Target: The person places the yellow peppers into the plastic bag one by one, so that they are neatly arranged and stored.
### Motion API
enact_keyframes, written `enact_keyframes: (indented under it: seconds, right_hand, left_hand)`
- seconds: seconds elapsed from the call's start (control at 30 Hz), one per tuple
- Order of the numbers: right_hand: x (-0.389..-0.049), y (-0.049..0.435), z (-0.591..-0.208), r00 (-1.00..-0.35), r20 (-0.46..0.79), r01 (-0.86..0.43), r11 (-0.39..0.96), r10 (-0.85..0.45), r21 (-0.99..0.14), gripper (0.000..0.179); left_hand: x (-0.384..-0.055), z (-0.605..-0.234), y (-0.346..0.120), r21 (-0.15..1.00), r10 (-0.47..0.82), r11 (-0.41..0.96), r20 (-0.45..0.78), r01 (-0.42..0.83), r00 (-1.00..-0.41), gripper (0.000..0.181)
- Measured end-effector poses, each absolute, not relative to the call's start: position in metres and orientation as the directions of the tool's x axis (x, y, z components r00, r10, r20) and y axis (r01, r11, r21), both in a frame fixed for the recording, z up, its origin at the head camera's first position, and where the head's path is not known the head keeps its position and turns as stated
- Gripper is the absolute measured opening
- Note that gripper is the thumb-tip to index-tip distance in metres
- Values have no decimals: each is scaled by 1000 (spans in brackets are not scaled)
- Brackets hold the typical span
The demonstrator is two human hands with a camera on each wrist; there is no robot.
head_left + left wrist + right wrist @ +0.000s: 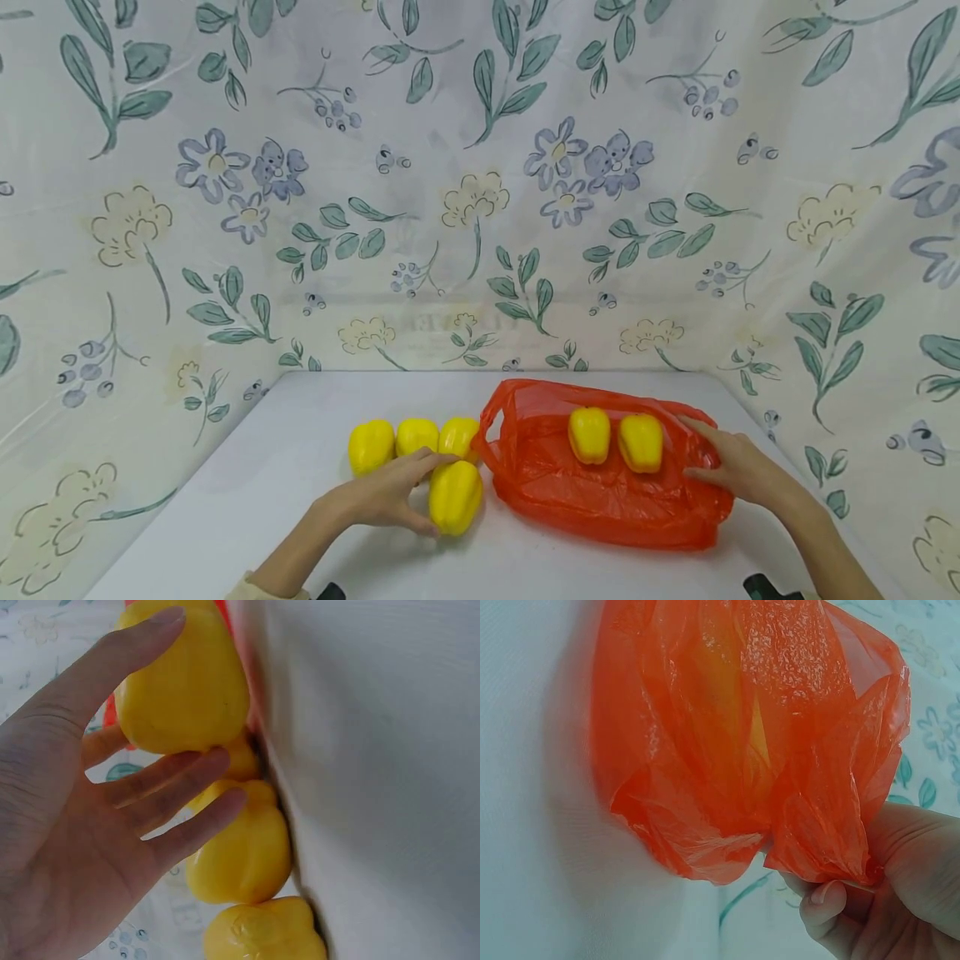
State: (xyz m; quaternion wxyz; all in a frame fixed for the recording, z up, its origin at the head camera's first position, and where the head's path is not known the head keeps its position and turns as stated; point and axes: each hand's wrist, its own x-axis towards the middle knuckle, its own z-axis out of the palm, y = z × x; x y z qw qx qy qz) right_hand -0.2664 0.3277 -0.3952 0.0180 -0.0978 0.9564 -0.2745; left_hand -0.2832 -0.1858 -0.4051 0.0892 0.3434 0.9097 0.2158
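Observation:
Between thumb and fingertips, my left hand (384, 493) holds a yellow bell pepper (456, 500), just left of the red plastic bag (592, 512). The left wrist view shows the thumb across this pepper (184, 690), with the other fingers spread below. Two more yellow peppers, one at left (589, 435) and one at right (641, 443), lie in the bag's opening. On the bag's right side, my right hand (742, 467) grips its edge. Close up in the right wrist view, crumpled red film (817, 817) gathers at the fingers, with yellow showing through.
Behind the left hand, three yellow peppers stand in a row: a left one (371, 446), a middle one (417, 435) and a right one (459, 435) near the bag's handle loop. Everything rests on a white table (247, 475), with a floral curtain (420, 250) behind it.

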Motion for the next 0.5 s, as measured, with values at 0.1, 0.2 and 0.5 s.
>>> enact_keyframes:
  seconds: [0.1,0.2,0.5]
  right_hand:
    - [-266,328,-395,-979,24,-183,828,-201,-530,84]
    - [-267,328,-395,-980,22,-178,826,-198,-535,84]
    - [-268,328,-396,-983,6,-157,831,-182,-533,84]
  left_hand:
    - [-283,-401,-188,454,661,665,13,594,-750,84]
    - [-283,-398,-191,457,652,664,34,592,-757,84]
    - [-282,-390,-195,494,632,641,96,588,-769,81]
